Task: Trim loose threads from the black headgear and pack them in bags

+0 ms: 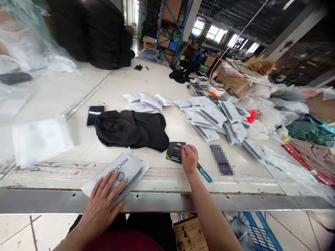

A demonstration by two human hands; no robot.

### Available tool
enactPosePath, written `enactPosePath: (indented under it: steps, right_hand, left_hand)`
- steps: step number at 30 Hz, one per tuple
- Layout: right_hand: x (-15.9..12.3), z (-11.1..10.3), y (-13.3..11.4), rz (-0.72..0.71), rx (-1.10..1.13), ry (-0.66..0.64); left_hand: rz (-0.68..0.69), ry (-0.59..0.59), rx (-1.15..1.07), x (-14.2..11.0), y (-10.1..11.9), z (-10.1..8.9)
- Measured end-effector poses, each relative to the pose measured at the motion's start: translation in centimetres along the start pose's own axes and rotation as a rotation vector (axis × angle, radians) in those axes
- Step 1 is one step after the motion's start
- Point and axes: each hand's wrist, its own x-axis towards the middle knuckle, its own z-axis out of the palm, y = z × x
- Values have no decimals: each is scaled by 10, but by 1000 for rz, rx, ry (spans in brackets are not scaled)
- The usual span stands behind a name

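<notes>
My left hand (104, 202) lies flat with fingers spread on a grey printed plastic packet (123, 172) at the table's front edge. My right hand (189, 159) is closed in a pinch on a black and green product card (176, 152) lying on the table, and a blue-handled tool (204, 172) pokes out from under that hand. A folded black garment (132, 129) lies just behind the card.
A phone (94, 114) lies left of the garment. Several grey packets (209, 116) spread across the table's middle and right. A clear bag (40, 139) sits at the left. Cardboard boxes (232, 82), fabric and plastic pile up on the right. A metal table edge (167, 202) runs along the front.
</notes>
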Motion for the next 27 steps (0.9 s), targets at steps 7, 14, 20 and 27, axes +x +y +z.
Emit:
enactPosePath:
  steps: [7, 14, 20, 27]
  right_hand:
    - [-12, -9, 0, -119, 56, -210]
    - [-11, -16, 4, -30, 70, -244]
    - [4, -13, 8, 220, 6, -259]
    - [25, 1, 1, 420, -35, -431]
  left_hand:
    - [-21, -20, -33, -2, 0, -2]
    - [-26, -21, -49, -4, -3, 3]
    - [-28, -13, -58, -5, -4, 4]
    - [-21, -2, -48, -4, -2, 2]
